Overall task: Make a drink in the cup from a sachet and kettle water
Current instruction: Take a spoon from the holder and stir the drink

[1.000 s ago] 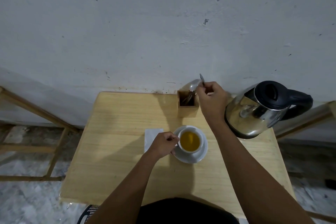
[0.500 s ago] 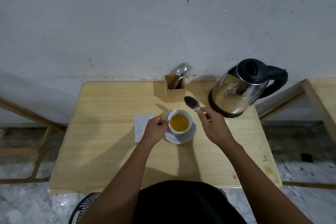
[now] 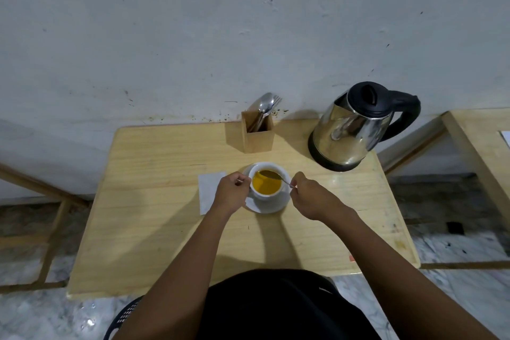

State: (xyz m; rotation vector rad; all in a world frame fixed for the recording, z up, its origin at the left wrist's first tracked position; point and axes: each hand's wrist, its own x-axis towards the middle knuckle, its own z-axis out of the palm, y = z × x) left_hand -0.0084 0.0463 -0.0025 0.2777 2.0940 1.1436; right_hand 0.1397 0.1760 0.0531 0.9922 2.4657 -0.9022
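- My right hand (image 3: pixel 310 197) has its grip pinched on the handle end of a teaspoon (image 3: pixel 277 176), fingers pressed together around the thin metal stem
- The spoon's bowl reaches over the rim and sits at the surface of the yellow-orange drink, at the far side of the cup (image 3: pixel 266 183)
- My left hand (image 3: pixel 230 194) has its grip curled shut against the cup's left side, where the handle would be; the handle itself is hidden by the fingers
- The white cup stands on a white saucer (image 3: pixel 269 205), about mid-desk, between my two hands
- A white paper square (image 3: pixel 208 192) lies flat just left of the saucer, partly under my left hand; I cannot tell whether it is the sachet or a napkin
- Behind the cup, a wooden cutlery holder (image 3: pixel 258 136) stands at the far edge of the desk (image 3: pixel 154 229) with a spoon and fork in it
- The steel kettle (image 3: pixel 353 132) with black lid and handle stands at the far right, well apart from the cup
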